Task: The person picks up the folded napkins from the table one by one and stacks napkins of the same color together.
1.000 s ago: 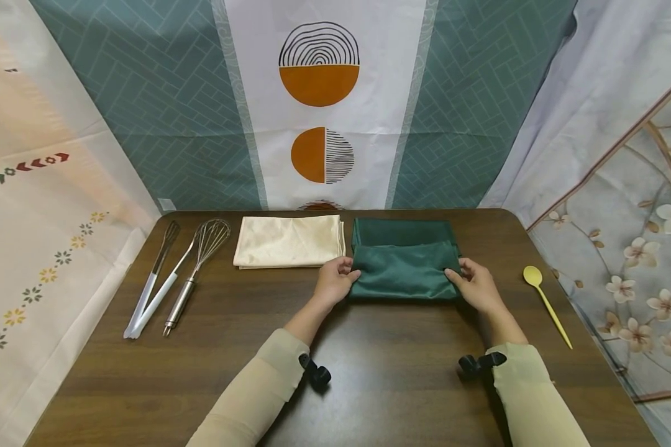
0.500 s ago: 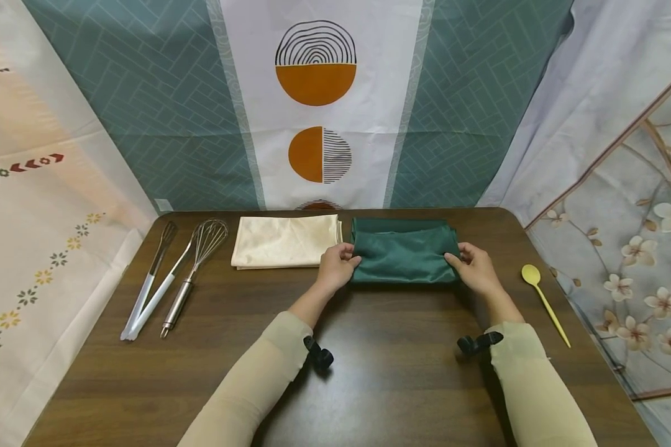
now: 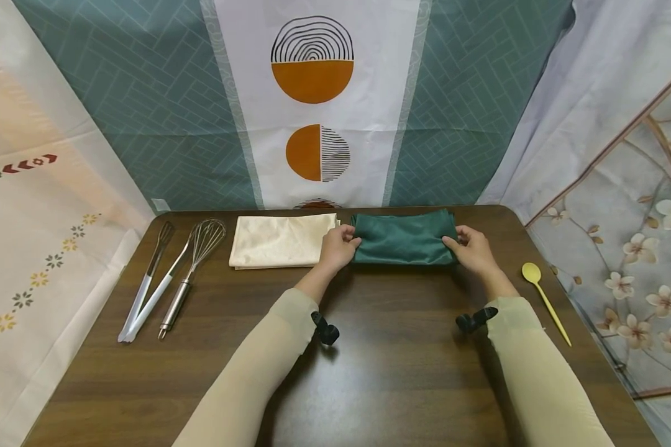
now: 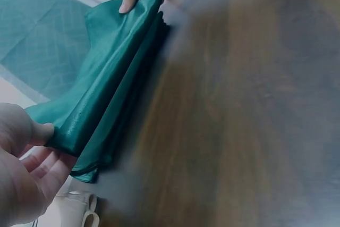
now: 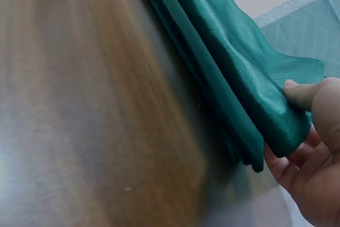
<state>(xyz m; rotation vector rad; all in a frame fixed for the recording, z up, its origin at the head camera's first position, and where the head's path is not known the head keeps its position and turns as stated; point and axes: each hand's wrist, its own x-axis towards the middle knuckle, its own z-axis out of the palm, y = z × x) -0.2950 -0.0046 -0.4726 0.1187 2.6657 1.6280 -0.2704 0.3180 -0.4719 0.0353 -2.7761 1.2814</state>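
A folded dark green satin cloth [image 3: 404, 239] lies near the table's back edge, right of centre in the head view. My left hand [image 3: 340, 247] pinches its left end, thumb on top and fingers beneath. At the opposite end, my right hand [image 3: 472, 249] pinches the cloth the same way. Both wrist views show the upper fold held by thumb and fingers, with more green layers [image 4: 101, 155] stacked below it. Just left of my left hand is a folded cream cloth [image 3: 284, 241], its right end close to my knuckles.
On the left of the brown table [image 3: 391, 372] lie a whisk [image 3: 183, 292] and a pair of tongs [image 3: 150, 292] with pale handles. A yellow spoon [image 3: 545, 301] lies near the right edge. Patterned curtains hang behind and at both sides.
Both hands have moved away from me, carrying the green cloth's front fold toward the back edge. The strip of green cloth seen behind that fold is now covered.
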